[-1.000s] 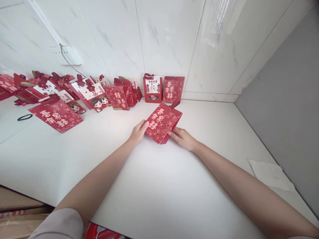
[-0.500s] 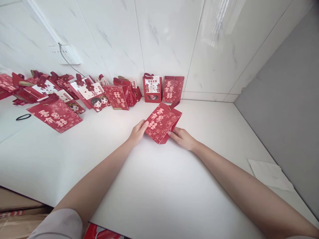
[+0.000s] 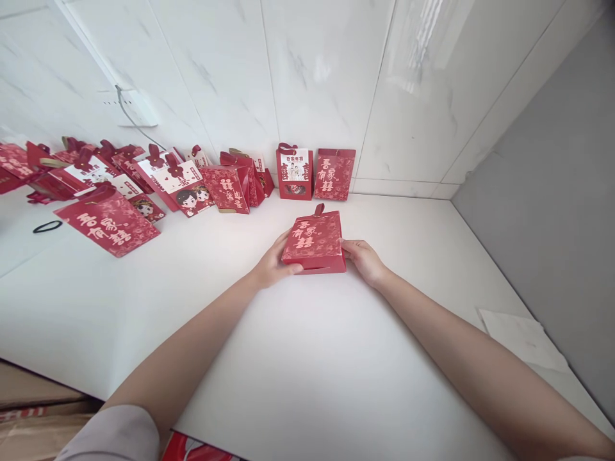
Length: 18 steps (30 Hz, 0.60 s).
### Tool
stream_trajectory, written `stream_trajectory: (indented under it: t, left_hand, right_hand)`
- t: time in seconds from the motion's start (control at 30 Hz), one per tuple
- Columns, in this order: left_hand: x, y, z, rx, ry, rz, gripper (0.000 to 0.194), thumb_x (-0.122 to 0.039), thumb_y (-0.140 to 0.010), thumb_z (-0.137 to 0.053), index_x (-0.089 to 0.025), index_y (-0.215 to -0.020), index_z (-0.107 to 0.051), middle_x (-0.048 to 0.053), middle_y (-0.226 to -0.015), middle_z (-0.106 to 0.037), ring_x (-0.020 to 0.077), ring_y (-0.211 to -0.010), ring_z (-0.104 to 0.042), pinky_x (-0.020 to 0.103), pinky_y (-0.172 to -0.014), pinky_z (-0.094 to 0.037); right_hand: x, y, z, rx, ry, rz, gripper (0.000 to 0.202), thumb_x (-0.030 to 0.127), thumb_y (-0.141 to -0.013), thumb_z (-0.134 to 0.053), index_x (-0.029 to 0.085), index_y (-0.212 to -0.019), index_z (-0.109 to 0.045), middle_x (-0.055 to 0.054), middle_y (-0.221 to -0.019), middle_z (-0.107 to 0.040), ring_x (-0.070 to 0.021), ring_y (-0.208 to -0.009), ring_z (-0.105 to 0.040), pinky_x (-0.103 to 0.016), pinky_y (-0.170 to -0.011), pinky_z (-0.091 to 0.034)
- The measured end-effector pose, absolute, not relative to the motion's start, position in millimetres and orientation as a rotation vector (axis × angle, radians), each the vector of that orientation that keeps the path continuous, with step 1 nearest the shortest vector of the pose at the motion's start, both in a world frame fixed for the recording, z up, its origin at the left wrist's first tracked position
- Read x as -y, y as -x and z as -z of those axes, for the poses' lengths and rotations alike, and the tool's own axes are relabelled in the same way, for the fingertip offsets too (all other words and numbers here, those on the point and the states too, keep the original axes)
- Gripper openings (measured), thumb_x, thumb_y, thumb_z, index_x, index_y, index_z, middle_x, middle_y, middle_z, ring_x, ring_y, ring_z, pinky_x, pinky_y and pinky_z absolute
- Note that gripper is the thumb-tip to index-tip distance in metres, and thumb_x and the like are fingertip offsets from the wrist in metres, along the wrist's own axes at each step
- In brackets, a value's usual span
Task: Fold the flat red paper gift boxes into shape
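A red gift box (image 3: 314, 240) with pink characters and a dark red ribbon loop is held over the white table, its bottom face turned toward me. My left hand (image 3: 276, 264) grips its left side, the thumb along the lower front edge. At the right side, my right hand (image 3: 362, 257) pinches the box edge, with some fingertips hidden behind it. Behind it, a red box with a white card (image 3: 295, 173) and a red box with pink characters (image 3: 335, 174) stand upright against the wall.
Several red gift boxes (image 3: 108, 221) crowd the table's back left. A black loop (image 3: 47, 226) lies beside them. White sheets (image 3: 521, 336) rest at the right edge. Cardboard (image 3: 43, 435) shows below the table at lower left. A tiled wall with a socket (image 3: 129, 107) borders the back.
The held box has turned so its bottom faces me more squarely. My left thumb has moved to its lower edge, and my right hand has shifted slightly right and up.
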State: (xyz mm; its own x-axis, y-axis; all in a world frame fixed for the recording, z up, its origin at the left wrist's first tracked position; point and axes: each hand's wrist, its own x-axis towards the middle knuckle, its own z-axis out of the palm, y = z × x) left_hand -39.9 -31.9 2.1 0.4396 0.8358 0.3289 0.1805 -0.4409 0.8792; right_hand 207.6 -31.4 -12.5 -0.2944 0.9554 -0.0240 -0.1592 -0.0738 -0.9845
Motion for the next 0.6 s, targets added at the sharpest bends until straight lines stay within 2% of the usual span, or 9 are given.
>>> stream_trajectory:
  t: [0.03, 0.1, 0.17, 0.23, 0.4, 0.6]
  left_hand:
    - [33.4, 39.1, -2.2, -0.88, -1.91, -0.999, 0.08, -0.056, -0.071, -0.075, -0.023, -0.139, -0.048, 0.013, -0.147, -0.045, 0.0328, -0.135, -0.043, 0.043, -0.111, -0.038]
    - [34.8, 38.4, -1.3, -0.956, -1.912, -0.968, 0.066, -0.053, -0.077, -0.07, -0.021, -0.131, -0.053, 0.013, -0.133, -0.057, 0.0293, -0.119, -0.056, 0.04, -0.1, -0.046]
    - [34.5, 38.5, -0.1, -1.06, -1.872, -0.965, 0.048, -0.056, -0.085, -0.059, -0.017, -0.114, -0.061, 0.011, -0.112, -0.065, 0.0246, -0.099, -0.063, 0.036, -0.086, -0.051]
    - [33.5, 38.5, 0.2, -1.119, -1.82, -0.954, 0.045, -0.058, -0.089, -0.052, -0.016, -0.099, -0.064, 0.008, -0.096, -0.068, 0.022, -0.087, -0.064, 0.033, -0.078, -0.05]
    - [33.1, 36.4, -3.0, -1.104, -1.786, -0.908, 0.046, -0.061, -0.087, -0.052, -0.017, -0.09, -0.066, 0.006, -0.086, -0.07, 0.0205, -0.079, -0.065, 0.031, -0.074, -0.051]
    - [32.5, 37.5, -1.4, -1.168, -1.84, -0.882, 0.045, -0.059, -0.089, -0.05, -0.018, -0.088, -0.067, 0.005, -0.082, -0.069, 0.0191, -0.078, -0.064, 0.029, -0.074, -0.05]
  right_hand:
    - [31.0, -208.4, 10.8, 1.21, 0.971, -1.551, 0.044, 0.062, -0.074, -0.065, 0.019, -0.069, -0.071, -0.006, -0.077, -0.075, -0.0255, -0.083, -0.07, -0.036, -0.081, -0.052]
    - [30.2, -210.5, 8.7, 1.162, 0.974, -1.561, 0.042, 0.059, -0.075, -0.065, 0.019, -0.064, -0.068, -0.006, -0.066, -0.072, -0.0247, -0.076, -0.069, -0.035, -0.078, -0.052]
    - [28.6, -212.8, 9.1, 1.174, 0.961, -1.545, 0.044, 0.059, -0.078, -0.063, 0.019, -0.058, -0.065, -0.005, -0.057, -0.068, -0.0236, -0.07, -0.068, -0.035, -0.077, -0.052]
    - [26.5, -214.3, 11.3, 1.198, 0.95, -1.523, 0.047, 0.06, -0.081, -0.059, 0.02, -0.057, -0.062, -0.005, -0.056, -0.067, -0.0233, -0.07, -0.068, -0.035, -0.077, -0.052]
    - [23.3, -214.0, 15.1, 1.119, 0.963, -1.531, 0.044, 0.061, -0.079, -0.063, 0.019, -0.066, -0.065, -0.007, -0.073, -0.074, -0.024, -0.079, -0.07, -0.035, -0.078, -0.052]
    - [23.1, -212.9, 14.8, 1.086, 0.973, -1.535, 0.047, 0.065, -0.074, -0.066, 0.019, -0.064, -0.063, -0.008, -0.076, -0.075, -0.0263, -0.085, -0.071, -0.037, -0.082, -0.052]
